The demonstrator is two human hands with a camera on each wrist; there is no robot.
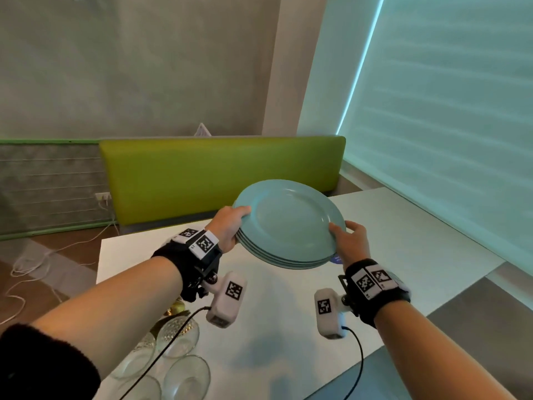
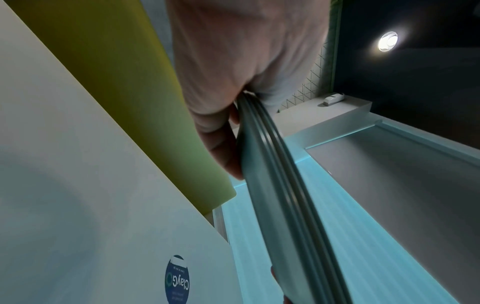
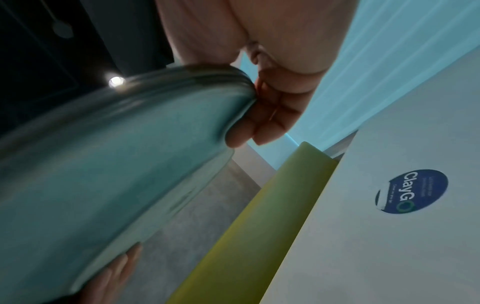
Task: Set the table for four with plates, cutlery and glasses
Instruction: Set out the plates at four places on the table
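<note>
Plates [image 1: 288, 223], stacked, gripped at opposite rims by left hand [image 1: 227, 226] and right hand [image 1: 350, 241].

Hidden, cropped and blurred parts

The plates [image 1: 288, 223] hide both hands' fingers beneath them in the head view; the stack's count is unclear from its blurred rims. The sticker [image 1: 337, 259] on the table [image 1: 403, 226] is mostly covered by the stack, its small print unreadable from the wrists. The left forearm and the bottom edge cut off the glasses [image 1: 178, 356]. A gold item [image 1: 176, 308] behind that arm cannot be identified.
</note>
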